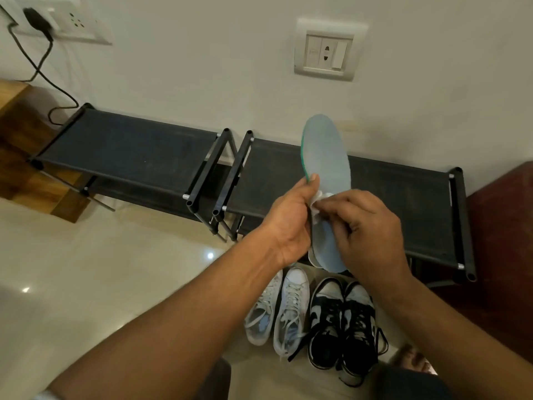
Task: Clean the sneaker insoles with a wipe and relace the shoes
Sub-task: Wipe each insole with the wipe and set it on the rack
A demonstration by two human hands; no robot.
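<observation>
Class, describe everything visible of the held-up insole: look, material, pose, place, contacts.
The insole is pale blue-grey with a green rim along its left edge, seemingly foam. It stands nearly upright in the air, rounded end up, before the black shoe rack. The left hand grips its left edge, thumb on the face; the right hand presses a white wipe against its middle.

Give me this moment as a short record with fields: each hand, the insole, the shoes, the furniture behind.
left hand: grips the insole by its edge, thumb on its face
right hand: pinches the wipe against the insole's middle
insole: light blue, green-edged, held upright above the shoes
white sneakers: side by side on the floor, laced
black-and-white sneakers: right of the white pair, lace ends trailing
shoe racks: two, black, side by side against the wall
</observation>
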